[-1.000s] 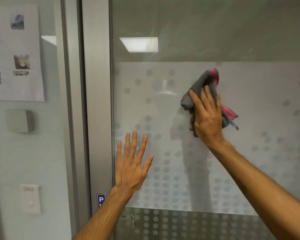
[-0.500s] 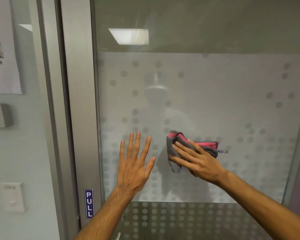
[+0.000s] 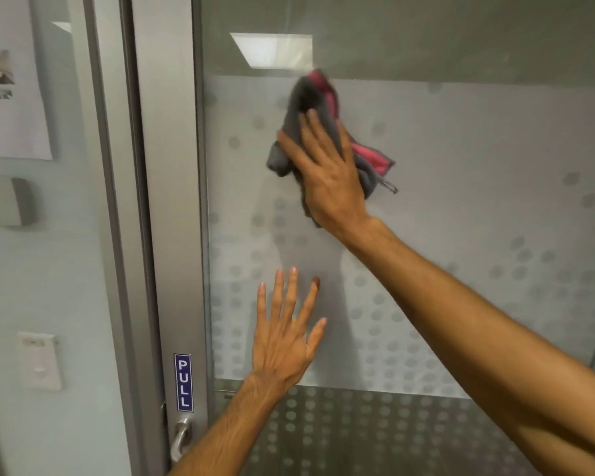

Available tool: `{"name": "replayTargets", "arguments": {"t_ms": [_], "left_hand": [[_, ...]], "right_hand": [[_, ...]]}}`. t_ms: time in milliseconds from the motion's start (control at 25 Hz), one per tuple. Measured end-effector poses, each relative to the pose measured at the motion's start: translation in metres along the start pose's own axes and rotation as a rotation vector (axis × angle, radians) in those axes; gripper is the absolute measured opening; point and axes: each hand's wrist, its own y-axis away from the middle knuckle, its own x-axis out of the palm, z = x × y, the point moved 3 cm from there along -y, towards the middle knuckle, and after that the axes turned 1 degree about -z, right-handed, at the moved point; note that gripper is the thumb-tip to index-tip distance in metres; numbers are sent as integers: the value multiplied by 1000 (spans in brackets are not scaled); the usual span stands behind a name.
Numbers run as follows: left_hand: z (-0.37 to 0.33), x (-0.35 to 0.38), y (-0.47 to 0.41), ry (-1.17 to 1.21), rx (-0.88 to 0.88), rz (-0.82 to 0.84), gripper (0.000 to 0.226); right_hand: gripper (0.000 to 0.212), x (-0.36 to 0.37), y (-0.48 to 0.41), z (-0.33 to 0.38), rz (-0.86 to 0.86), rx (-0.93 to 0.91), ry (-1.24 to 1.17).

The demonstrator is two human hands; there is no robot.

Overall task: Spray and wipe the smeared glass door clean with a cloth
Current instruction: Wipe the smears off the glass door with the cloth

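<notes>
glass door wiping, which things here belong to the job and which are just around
In the job: glass door; cloth; right hand, pressing the cloth to the glass; left hand, flat on the glass.

Just around: pull sign; door handle; paper notice; wall switch; grey box.

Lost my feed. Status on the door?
Right hand presses cloth high on glass. Left hand flat on glass. Nothing in the way.

Pale wall point(image 3: 49, 269) and a lit ceiling panel point(image 3: 272, 49)
A printed notice point(image 3: 11, 108), a grey box point(image 3: 4, 201) and a white switch point(image 3: 40, 360) sat one below another on it.
</notes>
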Motion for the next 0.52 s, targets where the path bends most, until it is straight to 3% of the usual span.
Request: {"name": "replayTargets", "arguments": {"t_ms": [80, 200, 280, 400, 520], "left_hand": [[1, -1, -1, -3, -5, 3, 69], [1, -1, -3, -23, -10, 9, 72], [2, -1, -4, -28, -10, 11, 71], [4, -2, -1, 0, -2, -2, 68], [2, -2, -1, -6, 0, -15, 67]], "right_hand": [[63, 17, -4, 39, 67, -206, -6], [68, 41, 24, 83, 432, -642, 63], [70, 42, 36, 78, 534, -814, 79], [66, 23, 15, 40, 368, -724, 49], [49, -2, -9, -17, 32, -282, 17]]}}
